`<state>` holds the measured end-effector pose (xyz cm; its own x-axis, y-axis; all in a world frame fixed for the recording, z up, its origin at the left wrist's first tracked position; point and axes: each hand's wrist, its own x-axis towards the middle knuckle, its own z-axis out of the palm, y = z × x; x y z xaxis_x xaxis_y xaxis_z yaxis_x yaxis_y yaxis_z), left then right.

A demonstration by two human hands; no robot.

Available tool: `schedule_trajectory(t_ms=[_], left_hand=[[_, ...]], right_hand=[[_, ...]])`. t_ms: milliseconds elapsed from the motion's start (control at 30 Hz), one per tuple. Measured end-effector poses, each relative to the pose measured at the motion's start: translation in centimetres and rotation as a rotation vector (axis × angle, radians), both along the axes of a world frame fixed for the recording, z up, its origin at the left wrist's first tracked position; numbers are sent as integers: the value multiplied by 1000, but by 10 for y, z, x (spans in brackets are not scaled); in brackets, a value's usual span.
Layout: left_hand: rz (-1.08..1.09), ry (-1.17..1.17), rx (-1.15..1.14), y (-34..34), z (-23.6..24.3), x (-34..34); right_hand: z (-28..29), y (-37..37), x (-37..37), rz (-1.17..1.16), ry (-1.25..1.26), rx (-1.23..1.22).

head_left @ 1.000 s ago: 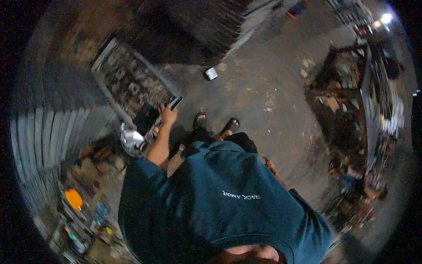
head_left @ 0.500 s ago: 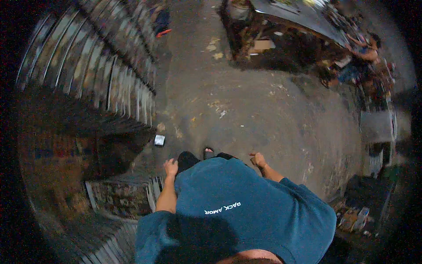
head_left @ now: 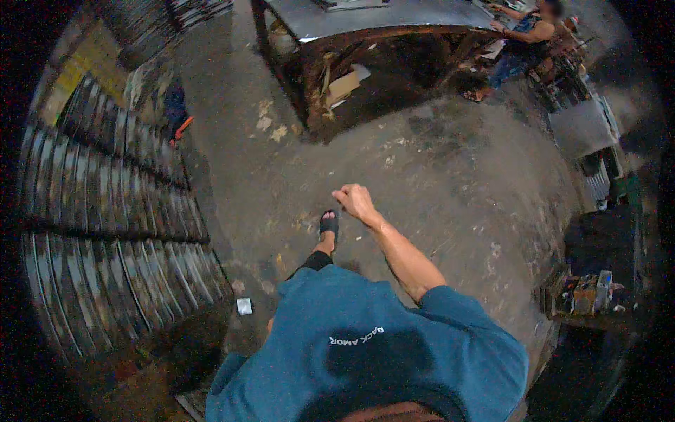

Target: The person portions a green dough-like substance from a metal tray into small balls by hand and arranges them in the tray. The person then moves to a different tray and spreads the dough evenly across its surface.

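My right hand (head_left: 355, 202) is stretched out ahead of me over the bare concrete floor (head_left: 436, 190). Its fingers are curled into a loose fist, and nothing shows in it. Below it and slightly to the left, my foot in a dark sandal (head_left: 328, 224) is set forward on the floor. Of my left arm only a sliver of skin shows beside the shirt (head_left: 394, 316); the left hand's fingers are hidden. A small whitish packet (head_left: 244, 306) lies on the floor to my left.
A metal-topped table (head_left: 394, 21) stands ahead, with cardboard (head_left: 343, 86) beneath it. Another person (head_left: 527, 35) is at its right end. Ribbed metal stacks (head_left: 119, 211) line the left. On the right are a grey box-like panel (head_left: 582, 130) and a low shelf with small boxes (head_left: 587, 292).
I have moved forward and the view has turned; the table is nearer. My right hand has swung forward and up. My left hand has dropped back behind the shirt.
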<state>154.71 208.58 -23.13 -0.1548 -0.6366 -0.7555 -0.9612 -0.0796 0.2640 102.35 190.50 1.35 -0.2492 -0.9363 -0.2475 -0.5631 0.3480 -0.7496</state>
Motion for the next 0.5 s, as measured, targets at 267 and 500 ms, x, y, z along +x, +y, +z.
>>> schedule_trajectory(t_ms=[267, 500], left_hand=[[99, 215, -352, -358, 25, -231], [29, 650, -748, -607, 163, -491]], right_hand=[[-139, 76, -190, -247, 300, 368], [-197, 260, -261, -327, 37, 937]])
